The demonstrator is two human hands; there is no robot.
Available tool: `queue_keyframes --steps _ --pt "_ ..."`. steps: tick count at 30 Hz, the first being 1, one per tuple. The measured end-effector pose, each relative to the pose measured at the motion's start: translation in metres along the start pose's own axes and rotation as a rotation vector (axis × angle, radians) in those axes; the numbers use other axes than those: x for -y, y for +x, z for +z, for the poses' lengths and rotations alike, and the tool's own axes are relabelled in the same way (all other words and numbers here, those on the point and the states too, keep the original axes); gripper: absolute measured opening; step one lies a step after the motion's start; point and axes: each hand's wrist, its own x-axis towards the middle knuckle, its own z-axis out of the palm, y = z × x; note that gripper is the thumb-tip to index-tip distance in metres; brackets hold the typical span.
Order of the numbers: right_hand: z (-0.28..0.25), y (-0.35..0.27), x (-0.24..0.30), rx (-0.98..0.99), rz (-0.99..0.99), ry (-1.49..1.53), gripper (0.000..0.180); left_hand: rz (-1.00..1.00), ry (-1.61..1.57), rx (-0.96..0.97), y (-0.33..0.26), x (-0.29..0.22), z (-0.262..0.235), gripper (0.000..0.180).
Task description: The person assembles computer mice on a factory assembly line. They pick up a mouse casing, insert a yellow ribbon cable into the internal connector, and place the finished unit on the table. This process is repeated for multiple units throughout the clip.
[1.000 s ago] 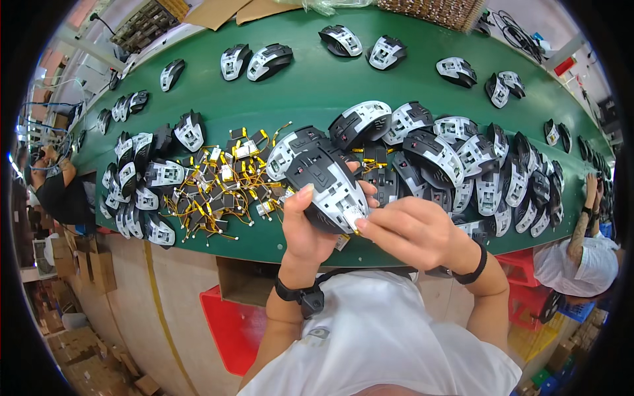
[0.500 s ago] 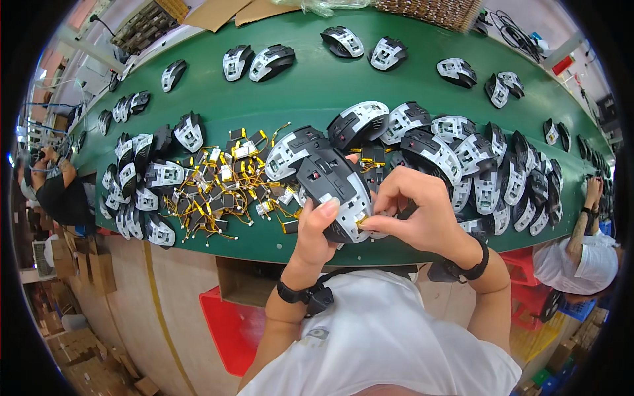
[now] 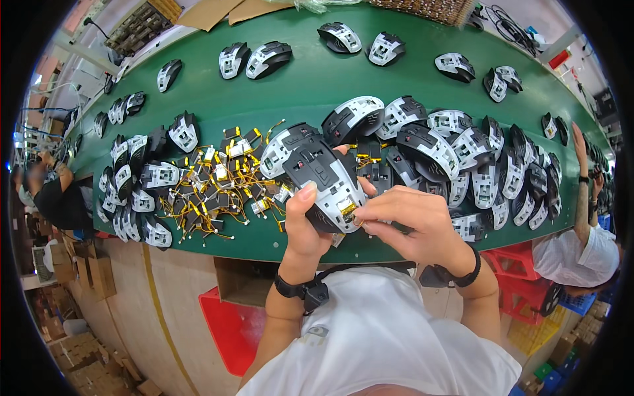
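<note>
From my remote seat I read the mouse (image 3: 322, 173) as light and stiff, a hollow-looking plastic body in black and white whose curved sides could be a little slippery, so I would take hold of it across its two flanks, leaving the openings of its upturned underside free. The small gold-ended battery (image 3: 347, 207) sits at the opening nearest the wearer; I judge it light but easily dented, best held by its edges, and the thin wires (image 3: 360, 223) beside it look soft and fragile, better not tugged. The mouse lies in the left hand (image 3: 308, 228), which is closed around it, thumb along the near left flank and fingertips showing at the far right side, holding it raised above the tabletop (image 3: 290, 79). The right hand (image 3: 417, 221) is just right of the battery, thumb and forefinger drawn nearly together at the wires; I cannot tell whether they pinch them. Past the left hand, a tangled heap of batteries (image 3: 221, 175) with wires spreads to the left, more mice (image 3: 429, 152) are crowded to the right, and a few other mice (image 3: 269, 61) rest spaced out farther back.
</note>
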Motion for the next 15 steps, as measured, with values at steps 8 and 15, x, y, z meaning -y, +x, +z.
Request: queue_keyframes --steps 8,15 --pt "0.017 0.003 0.001 -0.213 -0.154 -0.334 0.03 0.13 -0.013 -0.111 0.002 0.004 0.012 0.079" --pt "0.047 -0.013 0.006 -0.148 -0.183 -0.667 0.048 0.203 -0.135 -0.22 0.003 0.005 0.011 0.071"
